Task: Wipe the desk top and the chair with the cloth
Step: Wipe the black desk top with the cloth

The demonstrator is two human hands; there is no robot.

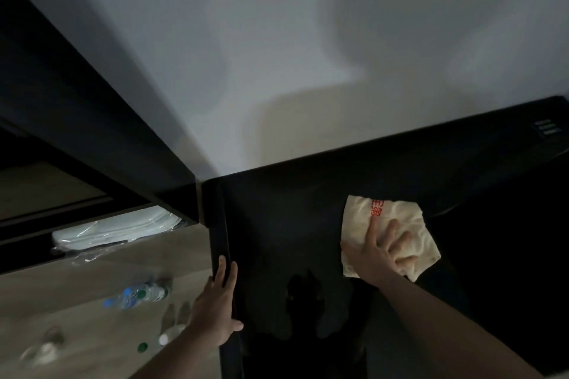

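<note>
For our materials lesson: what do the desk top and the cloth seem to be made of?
Desk top: probably laminated or painted board, dark and glossy; it faintly mirrors a silhouette.
Cloth: soft woven fabric, likely cotton, cream and matt; it crumples under the right hand.

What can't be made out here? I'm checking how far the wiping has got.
Head view only:
- Chair: not in frame.
- Desk top: too dark to show wiped areas; right part cut off.
- Cloth: red print partly hidden by a fold and the right hand.
- Bottles on the floor: blurred.

Black desk top (pixel 292 224), cream cloth (pixel 391 224) lying flat on it
</note>
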